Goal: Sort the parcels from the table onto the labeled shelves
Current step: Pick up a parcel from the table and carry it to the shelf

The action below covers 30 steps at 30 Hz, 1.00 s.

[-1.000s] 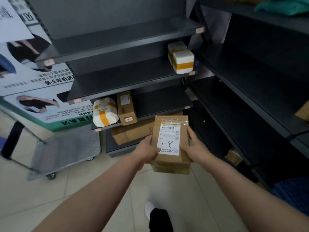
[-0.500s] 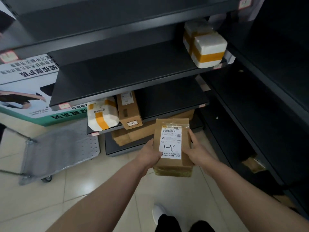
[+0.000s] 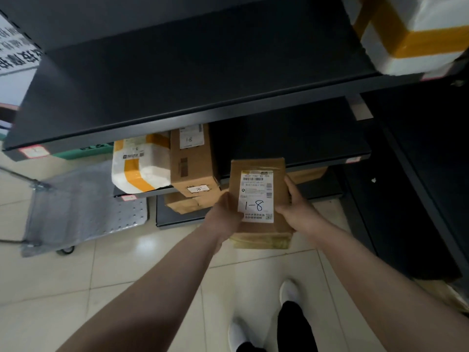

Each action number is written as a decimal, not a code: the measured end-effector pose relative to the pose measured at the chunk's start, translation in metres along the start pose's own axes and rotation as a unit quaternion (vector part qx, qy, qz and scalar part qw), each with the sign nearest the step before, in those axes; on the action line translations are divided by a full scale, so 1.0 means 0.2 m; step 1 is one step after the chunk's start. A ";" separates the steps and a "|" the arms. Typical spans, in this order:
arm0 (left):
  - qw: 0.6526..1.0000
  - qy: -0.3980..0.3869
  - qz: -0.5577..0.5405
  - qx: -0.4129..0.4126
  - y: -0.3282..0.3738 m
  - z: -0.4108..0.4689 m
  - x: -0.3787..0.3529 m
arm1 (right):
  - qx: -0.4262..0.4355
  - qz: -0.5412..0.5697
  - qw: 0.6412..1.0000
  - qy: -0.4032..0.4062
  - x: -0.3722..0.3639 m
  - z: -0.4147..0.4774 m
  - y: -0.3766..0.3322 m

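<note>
Brown parcel [image 3: 258, 199] gripped between left hand [image 3: 225, 214] and right hand [image 3: 297, 212].

A parcel depot or stockroom: dark metal shelving [image 3: 177, 115] with small pink number tags [image 3: 34, 151] on the shelf edges, taped foam boxes [image 3: 140, 165] and labelled cardboard parcels [image 3: 193, 161] on the shelves, a flat platform trolley [image 3: 83, 207] on the pale tiled floor [image 3: 76, 288].

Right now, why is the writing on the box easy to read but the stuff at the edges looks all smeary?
Head view: the held parcel sits mid-frame and fairly sharp, so its "1-8" reads clearly; the white foam box at the top right corner is soft and stretched by the wide lens; the dark shelf shows little detail; the floor tiles catch pale glare.
</note>
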<state>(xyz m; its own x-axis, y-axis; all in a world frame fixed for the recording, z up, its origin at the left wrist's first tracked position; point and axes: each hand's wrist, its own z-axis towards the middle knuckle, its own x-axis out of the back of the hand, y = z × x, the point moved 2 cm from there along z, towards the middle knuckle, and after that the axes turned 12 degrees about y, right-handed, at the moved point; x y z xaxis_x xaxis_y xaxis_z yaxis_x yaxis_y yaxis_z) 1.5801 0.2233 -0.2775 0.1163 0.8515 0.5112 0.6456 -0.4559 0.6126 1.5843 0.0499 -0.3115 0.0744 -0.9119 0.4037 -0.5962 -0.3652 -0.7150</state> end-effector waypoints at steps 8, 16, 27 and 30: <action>0.972 0.090 0.136 -0.168 0.20 0.55 -0.16 | 0.184 -0.117 0.976 0.018 -0.11 0.62 -0.22; 0.814 0.113 0.498 -0.278 0.19 0.75 -0.19 | 0.318 -0.392 0.863 0.021 -0.18 0.78 -0.22; 0.819 0.091 0.507 -0.253 0.27 0.82 -0.15 | 0.312 -0.410 0.856 0.051 -0.21 0.85 -0.30; 0.834 0.104 0.484 -0.243 0.27 0.73 -0.13 | 0.309 -0.381 0.870 0.059 -0.15 0.78 -0.26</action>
<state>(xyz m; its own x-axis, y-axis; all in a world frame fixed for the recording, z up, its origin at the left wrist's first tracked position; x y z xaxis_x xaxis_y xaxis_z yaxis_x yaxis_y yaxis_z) 1.7221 0.2144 -0.3462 0.2401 -0.0170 0.9706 -0.0628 -0.9980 -0.0020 1.7373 0.0660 -0.3758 0.1549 -0.3486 0.9244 0.1351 -0.9194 -0.3693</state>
